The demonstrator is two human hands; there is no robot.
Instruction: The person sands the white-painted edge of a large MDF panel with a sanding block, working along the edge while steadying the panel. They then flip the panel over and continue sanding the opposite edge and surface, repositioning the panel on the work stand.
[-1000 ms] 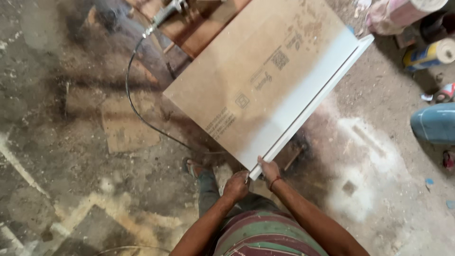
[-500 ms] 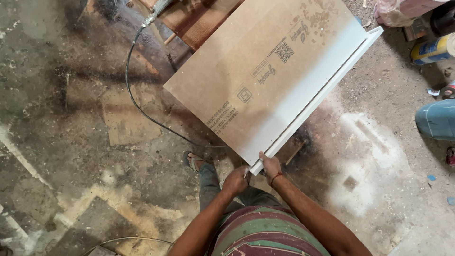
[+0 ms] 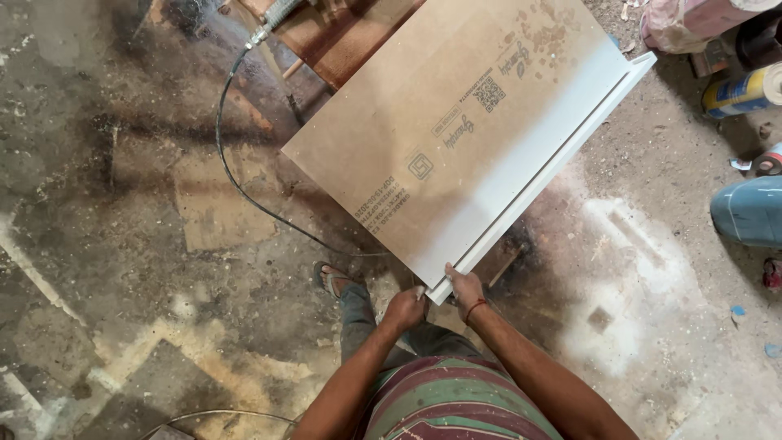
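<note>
Head view, looking straight down: one large brown board [image 3: 456, 138] with a white strip along its right long edge lies tilted across the upper middle of the picture, its near corner held at the person's waist. Two hands meet at that corner. The left hand [image 3: 405, 310] is curled with its fingers pressed together against the board's near short edge; the right hand [image 3: 464, 287] closes over the end of the white edge [image 3: 542, 175], fingers wrapped round it, a thin red thread on the wrist. How far the fingertips reach under the board cannot be seen.

One sandalled foot [image 3: 330, 279] shows on the floor [image 3: 122, 244], just left of the board's near corner; the other foot is hidden beneath the board and the person's body. One black hose [image 3: 236, 179] curves from the top of the picture down the left side of the board and disappears under it. Its upper end joins a metal fitting that is cut off by the top edge.

One reddish wooden piece [image 3: 342, 41] lies under the board's far left corner, mostly covered. At the right edge are one blue rounded container [image 3: 749, 212], one yellow and blue can [image 3: 745, 91] lying on its side, and one pink cloth bundle [image 3: 692, 20], all cut off by the frame. The board's far end also runs out of the top. A thin wire arcs across the floor at the bottom left.
</note>
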